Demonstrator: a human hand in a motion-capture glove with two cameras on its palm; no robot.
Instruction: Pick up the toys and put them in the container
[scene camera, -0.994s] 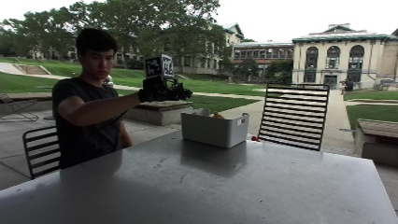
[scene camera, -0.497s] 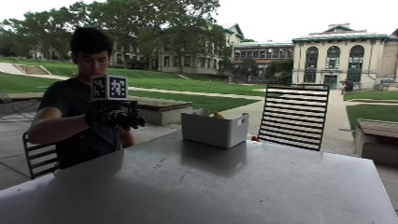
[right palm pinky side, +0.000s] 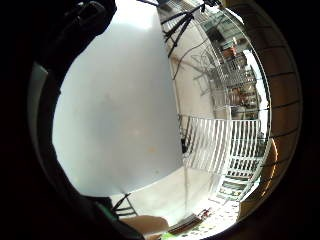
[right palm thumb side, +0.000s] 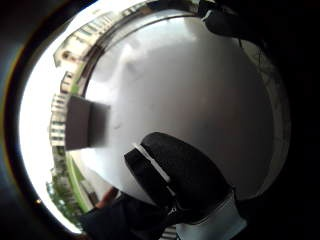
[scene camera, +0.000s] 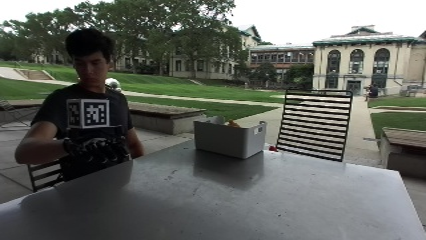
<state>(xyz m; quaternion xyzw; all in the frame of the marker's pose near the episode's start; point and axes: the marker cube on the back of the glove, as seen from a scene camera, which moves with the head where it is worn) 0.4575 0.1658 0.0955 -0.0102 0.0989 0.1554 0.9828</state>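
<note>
A grey table (scene camera: 266, 200) outdoors carries the white container (scene camera: 229, 138); an orange toy (scene camera: 232, 123) barely shows inside. Well apart from it, the gloved right hand (scene camera: 96, 150) hovers, fingers relaxed, holding nothing.

Right hand (scene camera: 100, 150) raised before chest (grip empty, fingers relaxed).

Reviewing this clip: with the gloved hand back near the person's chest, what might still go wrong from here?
1. The container stands close to the table's far edge; a nudge on the next drop might push it off.
2. A small red thing lies beside the container, not in it; it may be a toy left out, though I cannot tell.
3. The right hand holds nothing, and no other toy shows on the table.
</note>
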